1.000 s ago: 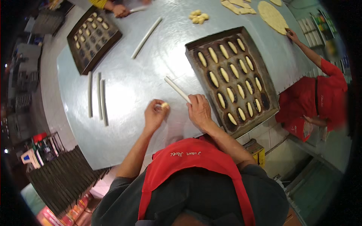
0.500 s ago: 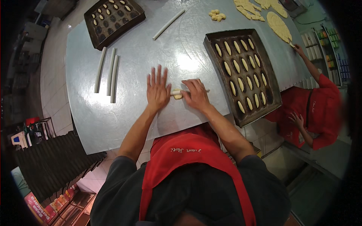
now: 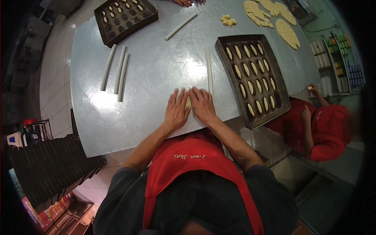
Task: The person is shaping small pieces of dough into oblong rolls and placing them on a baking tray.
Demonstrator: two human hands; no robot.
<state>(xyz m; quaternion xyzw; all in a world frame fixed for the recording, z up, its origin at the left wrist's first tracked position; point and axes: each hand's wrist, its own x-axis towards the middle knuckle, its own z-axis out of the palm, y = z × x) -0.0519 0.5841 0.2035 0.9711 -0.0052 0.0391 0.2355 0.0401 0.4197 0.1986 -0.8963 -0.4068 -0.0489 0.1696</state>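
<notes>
A small piece of pale dough (image 3: 189, 103) lies on the metal table near its front edge, mostly hidden by my hands. My left hand (image 3: 177, 107) holds its left side, fingers bent forward over it. From the other side my right hand (image 3: 203, 103) grips the same dough, so the two hands nearly meet. Just right of my right hand, a thin pale rolling pin (image 3: 209, 70) rests untouched. To its right stands a dark baking tray (image 3: 254, 37) with rows of slim dough pieces (image 3: 252, 88).
Several pale rods (image 3: 108, 67) lie at left, another rod (image 3: 181, 26) farther back. A second dark tray (image 3: 129, 35) stands far left. Small dough lumps (image 3: 227, 20) and flattened dough sheets (image 3: 287, 34) are at far right. A co-worker in red (image 3: 329, 125) is at right; another person's hands (image 3: 188, 2) show at the far edge.
My right hand has let go of the rolling pin, which now lies to the right. My left hand has moved right onto the dough. The co-worker's hand has drawn back from the dough sheet.
</notes>
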